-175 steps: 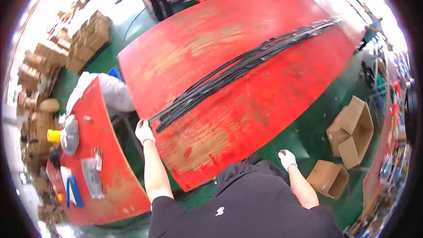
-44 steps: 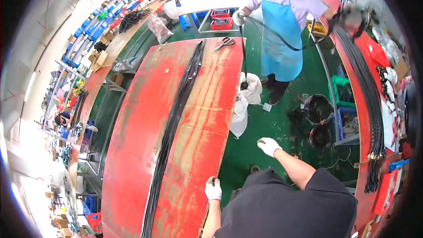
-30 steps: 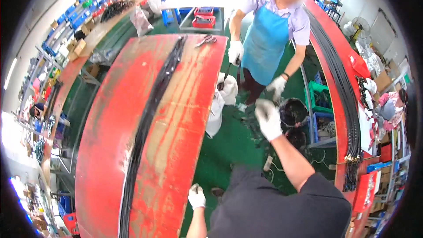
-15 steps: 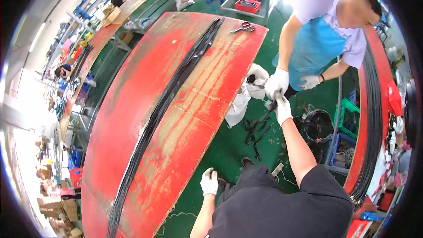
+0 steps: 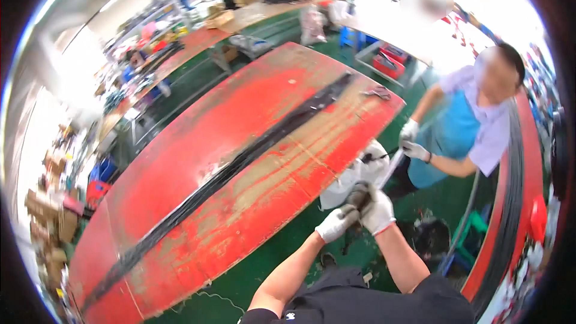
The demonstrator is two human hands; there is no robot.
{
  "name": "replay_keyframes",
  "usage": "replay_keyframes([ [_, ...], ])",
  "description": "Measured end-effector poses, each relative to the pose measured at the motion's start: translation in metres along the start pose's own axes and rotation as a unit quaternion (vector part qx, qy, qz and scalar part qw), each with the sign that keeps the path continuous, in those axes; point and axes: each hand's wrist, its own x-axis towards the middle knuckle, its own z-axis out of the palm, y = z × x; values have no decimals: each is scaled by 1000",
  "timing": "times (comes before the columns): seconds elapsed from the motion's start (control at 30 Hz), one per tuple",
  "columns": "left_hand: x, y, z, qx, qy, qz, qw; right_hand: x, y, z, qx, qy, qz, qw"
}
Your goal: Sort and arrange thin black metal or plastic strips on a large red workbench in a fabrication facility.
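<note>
Room: a workshop hall with a green floor [image 5: 282, 267]; blurred shelving and blue crates along the far wall, cardboard boxes [image 5: 51, 222] piled at the left rim, bright glare at the upper right.
Main bench: a long red bench [image 5: 240, 162] runs from lower left to upper right; its paint is worn to bare tan patches, mostly along the near half.
Second bench: another red bench [image 5: 531, 162] curves down the right rim, with dark cables [image 5: 510, 204] lying along its inner edge.
Cable run: a long black bundle of cables [image 5: 240, 165] lies down the middle of the main bench, end to end.
Co-worker: a person in a blue apron [image 5: 450, 138] stands beyond the far right corner of the main bench; both white-gloved hands [image 5: 411, 141] are closed on a thin pale cable [image 5: 390, 171] that slants down toward the wearer.
White bag: a white bag [image 5: 354, 180] hangs at the bench edge, just behind the wearer's hands.
Right hand: white-gloved right hand [image 5: 377, 209], grip curled tight over a dark cable bundle [image 5: 359, 195], off the bench's near edge above the floor.
Left hand: white-gloved left hand [image 5: 336, 223], grip pinching the same bundle from below, touching the right hand.
Small tool: a dark tool, scissors or pliers [image 5: 377, 92], cannot tell which, lies near the far bench corner.
</note>
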Motion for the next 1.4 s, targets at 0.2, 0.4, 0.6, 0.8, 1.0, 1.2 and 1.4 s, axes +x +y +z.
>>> replay_keyframes([
  [0.2, -184, 13, -61, 102, -45, -87, 990, 8, -55, 40, -22, 16, -86, 996],
  [0.4, -361, 11, -106, 35, 122, -51, 991, -138, 264, 92, -148, -100, 121, 976],
  [0.6, -573, -25, -139, -66, 221, 2, 973, -85, 318, 217, -283, -260, -125, 915],
  [0.8, -812, -73, -150, -81, 357, -27, 930, -62, 360, 326, -200, -137, -136, 961],
  [1.0, -929, -47, -222, -46, 451, -18, 891, -354, 733, 300, -251, -261, 225, 905],
  [1.2, -1098, -58, -300, -12, 457, -83, 885, -231, 905, 356, -232, -401, 206, 862],
  [1.4, -1330, -79, -318, -115, 462, -142, 868, -187, 995, 441, -116, -138, 82, 980],
])
